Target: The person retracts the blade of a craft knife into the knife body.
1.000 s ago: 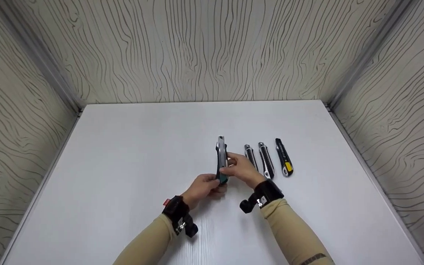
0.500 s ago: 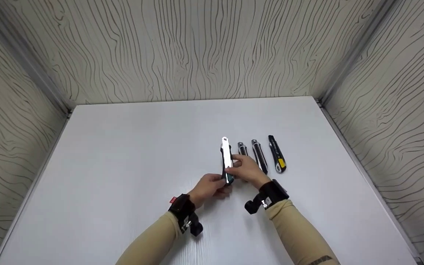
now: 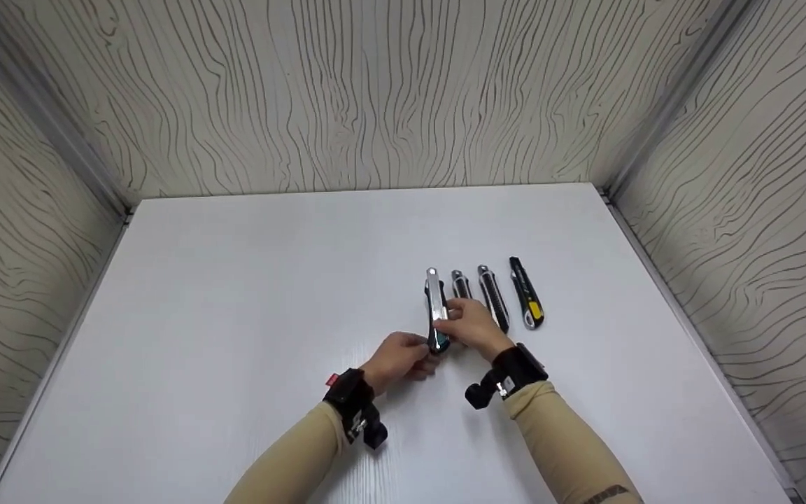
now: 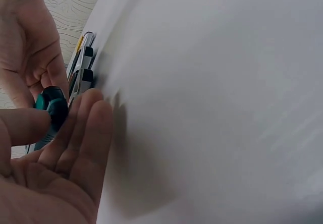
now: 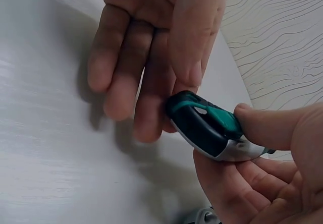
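A utility knife (image 3: 435,297), silver with black and teal parts, points away from me in the head view, left of a row of similar knives. My right hand (image 3: 473,326) holds its handle from the right, thumb and fingers on opposite sides, as the right wrist view also shows at its teal and black end (image 5: 207,128). My left hand (image 3: 396,357) is at the near end, thumb and fingertips about it. In the left wrist view the left thumb (image 4: 25,125) overlaps that teal end (image 4: 53,105); its exact contact is partly hidden.
To the right lie a silver and black utility knife (image 3: 460,283), partly behind my right hand, another like it (image 3: 494,297), and a black one with a yellow patch (image 3: 527,294). They rest on a white table (image 3: 270,280) enclosed by wood-grain patterned walls (image 3: 361,91).
Both hands have carried the utility knife rightward, closer to the row. Its far end has come down a little, and the left thumb now covers less of the near end. The other knives stay in place.
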The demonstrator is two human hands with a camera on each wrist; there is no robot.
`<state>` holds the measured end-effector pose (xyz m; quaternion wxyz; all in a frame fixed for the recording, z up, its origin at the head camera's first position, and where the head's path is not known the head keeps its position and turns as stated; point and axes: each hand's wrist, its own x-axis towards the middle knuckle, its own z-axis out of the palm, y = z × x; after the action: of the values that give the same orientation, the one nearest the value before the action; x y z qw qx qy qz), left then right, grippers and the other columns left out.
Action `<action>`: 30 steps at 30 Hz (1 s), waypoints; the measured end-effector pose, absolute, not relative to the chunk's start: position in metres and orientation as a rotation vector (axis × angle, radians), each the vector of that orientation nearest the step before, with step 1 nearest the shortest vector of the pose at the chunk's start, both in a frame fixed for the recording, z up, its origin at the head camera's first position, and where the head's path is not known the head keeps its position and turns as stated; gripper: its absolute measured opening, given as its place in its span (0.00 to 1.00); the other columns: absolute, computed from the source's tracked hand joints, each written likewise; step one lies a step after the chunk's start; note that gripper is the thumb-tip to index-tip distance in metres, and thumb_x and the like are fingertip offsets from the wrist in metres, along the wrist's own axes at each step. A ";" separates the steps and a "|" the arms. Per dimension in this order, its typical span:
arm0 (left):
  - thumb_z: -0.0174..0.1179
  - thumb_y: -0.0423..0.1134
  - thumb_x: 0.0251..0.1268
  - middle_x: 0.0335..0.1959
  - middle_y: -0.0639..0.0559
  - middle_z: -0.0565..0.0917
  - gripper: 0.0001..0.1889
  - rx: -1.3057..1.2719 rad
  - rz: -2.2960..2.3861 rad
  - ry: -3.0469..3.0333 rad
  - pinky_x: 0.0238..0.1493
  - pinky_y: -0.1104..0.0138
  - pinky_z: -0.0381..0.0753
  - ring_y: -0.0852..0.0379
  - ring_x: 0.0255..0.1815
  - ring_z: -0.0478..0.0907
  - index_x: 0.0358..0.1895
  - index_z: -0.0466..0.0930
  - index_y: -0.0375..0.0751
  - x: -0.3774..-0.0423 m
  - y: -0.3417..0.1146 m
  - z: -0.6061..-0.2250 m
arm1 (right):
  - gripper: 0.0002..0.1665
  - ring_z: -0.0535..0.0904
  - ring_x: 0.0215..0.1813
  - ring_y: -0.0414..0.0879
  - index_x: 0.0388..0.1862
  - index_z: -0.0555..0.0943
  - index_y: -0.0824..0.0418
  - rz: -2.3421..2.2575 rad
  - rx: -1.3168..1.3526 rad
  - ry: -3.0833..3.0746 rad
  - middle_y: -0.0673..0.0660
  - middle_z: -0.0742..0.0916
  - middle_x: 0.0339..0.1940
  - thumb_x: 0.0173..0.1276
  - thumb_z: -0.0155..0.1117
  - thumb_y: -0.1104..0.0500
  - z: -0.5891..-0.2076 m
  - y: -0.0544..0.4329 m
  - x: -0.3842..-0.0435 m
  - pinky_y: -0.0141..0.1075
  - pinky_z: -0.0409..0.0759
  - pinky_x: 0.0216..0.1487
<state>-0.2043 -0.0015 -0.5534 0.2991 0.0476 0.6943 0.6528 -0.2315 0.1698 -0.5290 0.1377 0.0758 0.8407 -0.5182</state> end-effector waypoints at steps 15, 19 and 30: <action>0.48 0.33 0.72 0.46 0.37 0.86 0.18 0.061 1.748 1.865 0.41 0.64 0.86 0.57 0.37 0.85 0.59 0.73 0.25 -0.207 -0.028 -0.558 | 0.23 0.78 0.33 0.46 0.51 0.81 0.67 -1.101 0.187 2.745 0.57 0.86 0.35 0.59 0.71 0.57 -0.531 0.156 -0.243 0.33 0.74 0.34; 0.48 0.33 0.72 0.46 0.38 0.86 0.18 0.048 1.753 1.863 0.42 0.64 0.86 0.56 0.38 0.85 0.59 0.73 0.25 -0.208 -0.031 -0.558 | 0.25 0.80 0.37 0.49 0.53 0.80 0.68 -1.065 0.194 2.745 0.60 0.86 0.39 0.60 0.70 0.56 -0.529 0.155 -0.243 0.36 0.77 0.37; 0.49 0.33 0.72 0.46 0.39 0.86 0.18 0.038 1.768 1.855 0.42 0.64 0.86 0.57 0.38 0.85 0.59 0.73 0.26 -0.207 -0.037 -0.557 | 0.17 0.78 0.32 0.48 0.40 0.84 0.66 -0.862 0.180 2.858 0.56 0.86 0.30 0.58 0.71 0.55 -0.525 0.150 -0.244 0.35 0.72 0.30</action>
<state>-0.2067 -0.0366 -0.5575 0.2856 0.0143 0.6936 0.6612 -0.2439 0.1496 -0.5254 0.0754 0.0600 0.9529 -0.2875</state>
